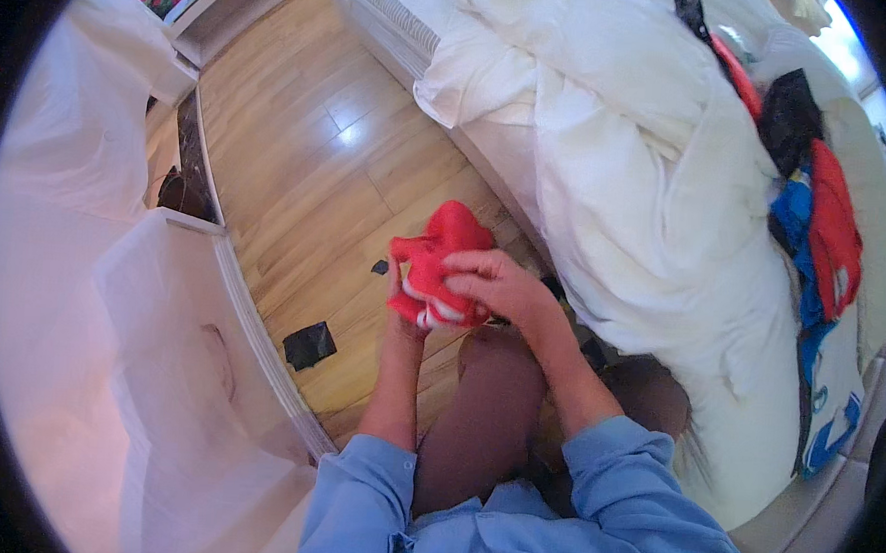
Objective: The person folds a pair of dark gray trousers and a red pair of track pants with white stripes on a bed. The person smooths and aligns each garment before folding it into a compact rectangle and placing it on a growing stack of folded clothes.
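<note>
A bundled red cloth item [456, 236] with white stripes, possibly a sock or small garment, is held in front of my knees above the floor. My left hand [395, 278] supports it from the left and below, mostly hidden behind the fabric. Across its right side lie the fingers of my right hand [497, 283], pressing on the folds. The exact shape of the item cannot be made out because it is bunched up.
To the right, a bed with a rumpled white duvet [614, 158] carries red [832, 229], black [791, 118] and blue [795, 205] garments. Black scraps [310, 345] lie on the wood-look floor [291, 156]. White sheeting [61, 256] drapes furniture at left.
</note>
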A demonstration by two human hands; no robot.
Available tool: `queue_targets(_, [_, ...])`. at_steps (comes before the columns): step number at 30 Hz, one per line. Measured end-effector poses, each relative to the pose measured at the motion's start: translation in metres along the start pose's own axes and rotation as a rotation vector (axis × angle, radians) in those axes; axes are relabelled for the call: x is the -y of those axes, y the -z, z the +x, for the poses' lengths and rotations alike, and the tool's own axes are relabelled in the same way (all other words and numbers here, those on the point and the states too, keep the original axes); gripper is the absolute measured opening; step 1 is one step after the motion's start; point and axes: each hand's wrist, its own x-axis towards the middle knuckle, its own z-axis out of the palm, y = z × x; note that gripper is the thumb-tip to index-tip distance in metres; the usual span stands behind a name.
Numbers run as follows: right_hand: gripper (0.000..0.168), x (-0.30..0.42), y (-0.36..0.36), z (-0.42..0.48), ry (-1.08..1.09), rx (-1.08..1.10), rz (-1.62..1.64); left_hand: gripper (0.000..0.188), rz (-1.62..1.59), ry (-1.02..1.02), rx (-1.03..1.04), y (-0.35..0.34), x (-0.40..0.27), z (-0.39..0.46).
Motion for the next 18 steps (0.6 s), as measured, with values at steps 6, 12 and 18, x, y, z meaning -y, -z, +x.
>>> queue_targets(6, [0.019, 0.043, -0.092, -0.089, 0.318, 0.213, -0.337, 0.081, -0.060, -0.081, -0.074, -0.086, -0.015, -0.043])
queue_targets(12, [0.028, -0.008, -0.102, -0.183, 0.290, -0.001, -0.569, 0.081, -0.037, -0.130, 0.045, -0.162, -0.021, -0.077])
queue_targets(18, [0.068, 0.050, -0.075, -0.264, 0.223, -0.587, -0.190, 0.082, 0.060, -0.089, 0.177, -0.224, -0.015, -0.127])
